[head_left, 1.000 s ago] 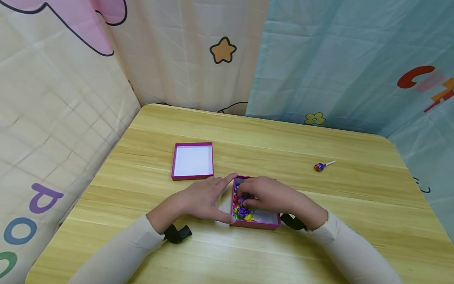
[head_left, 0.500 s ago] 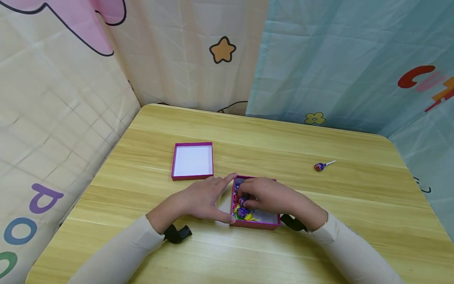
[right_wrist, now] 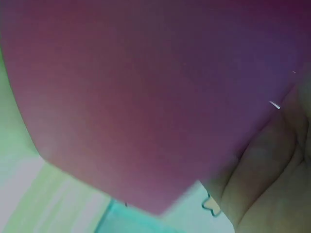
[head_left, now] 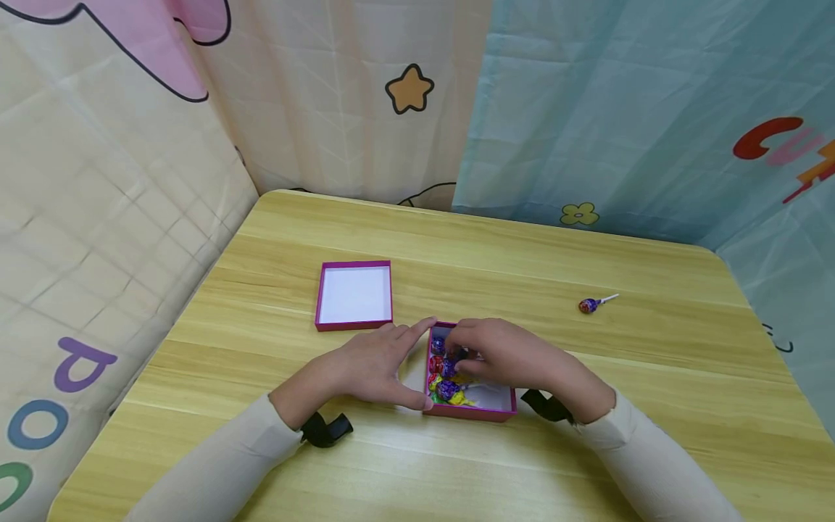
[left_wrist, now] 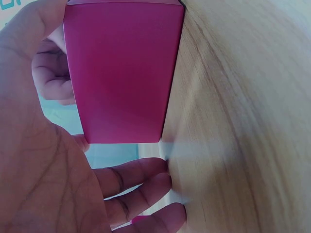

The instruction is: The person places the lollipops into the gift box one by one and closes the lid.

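A magenta box [head_left: 470, 414] stands uncovered on the table, with several wrapped lollipops [head_left: 447, 391] along its left part. My left hand [head_left: 375, 366] is spread at its left side, index fingertip at the far corner and thumb at the near one. The left wrist view shows that hand [left_wrist: 53, 165] beside the box's plain end wall [left_wrist: 121, 73]. Over the box, my right hand [head_left: 505, 351] has bent, slightly parted fingers just beside a purple lollipop [head_left: 449, 367]. Its fingertips are partly hidden. In the right wrist view the box wall [right_wrist: 121, 97] covers most of the hand [right_wrist: 272, 165].
The box's lid [head_left: 355, 295] lies with its white inside up, behind my left hand. One more lollipop [head_left: 588, 306] lies alone at the right of the wooden table [head_left: 509, 254]. Printed curtains [head_left: 346, 109] hang behind the table.
My right hand has shifted slightly up and to the right, off the purple lollipop, which stays in the box. More lollipops now show. My left hand has not moved.
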`<state>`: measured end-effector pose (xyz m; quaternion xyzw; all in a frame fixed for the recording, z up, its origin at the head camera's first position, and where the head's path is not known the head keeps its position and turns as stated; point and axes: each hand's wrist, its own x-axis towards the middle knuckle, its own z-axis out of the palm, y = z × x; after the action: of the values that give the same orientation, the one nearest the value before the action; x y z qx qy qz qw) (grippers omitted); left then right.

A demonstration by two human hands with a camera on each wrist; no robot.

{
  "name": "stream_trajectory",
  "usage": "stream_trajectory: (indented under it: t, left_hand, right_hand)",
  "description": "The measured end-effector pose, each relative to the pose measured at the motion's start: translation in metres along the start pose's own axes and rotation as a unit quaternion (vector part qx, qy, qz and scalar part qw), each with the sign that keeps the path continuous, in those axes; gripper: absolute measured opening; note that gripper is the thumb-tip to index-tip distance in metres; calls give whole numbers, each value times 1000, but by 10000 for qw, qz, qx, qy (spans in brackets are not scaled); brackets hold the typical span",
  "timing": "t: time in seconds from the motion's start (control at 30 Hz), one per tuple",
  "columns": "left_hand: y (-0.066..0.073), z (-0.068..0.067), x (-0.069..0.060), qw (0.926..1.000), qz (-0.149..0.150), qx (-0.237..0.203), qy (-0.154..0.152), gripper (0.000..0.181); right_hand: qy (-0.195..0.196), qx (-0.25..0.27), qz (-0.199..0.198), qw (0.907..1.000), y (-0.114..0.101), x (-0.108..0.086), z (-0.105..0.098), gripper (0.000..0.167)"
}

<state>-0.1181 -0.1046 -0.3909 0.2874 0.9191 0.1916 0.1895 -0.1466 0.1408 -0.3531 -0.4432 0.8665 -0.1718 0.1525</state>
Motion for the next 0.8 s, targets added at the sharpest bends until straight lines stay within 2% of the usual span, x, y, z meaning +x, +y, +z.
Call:
stream_trajectory:
  t: [0.27, 0.53, 0.67, 0.8]
  left_hand:
    - [1, 1, 0, 10000, -93, -19, -17, 118]
    - [2, 1, 0, 9999, -109, 35, -13, 117]
    - [2, 1, 0, 10000, -82, 29, -12, 117]
    - [2, 0, -1, 10000, -82, 27, -35, 117]
  right_hand:
    - [647, -8, 286, 9975, 17, -16, -25, 20]
    - [1278, 114, 939, 9873, 59, -31, -47, 19]
    - [1393, 293, 1433, 9794, 85, -42, -55, 19]
    - [1282, 513, 1843, 9731, 111, -54, -60, 23]
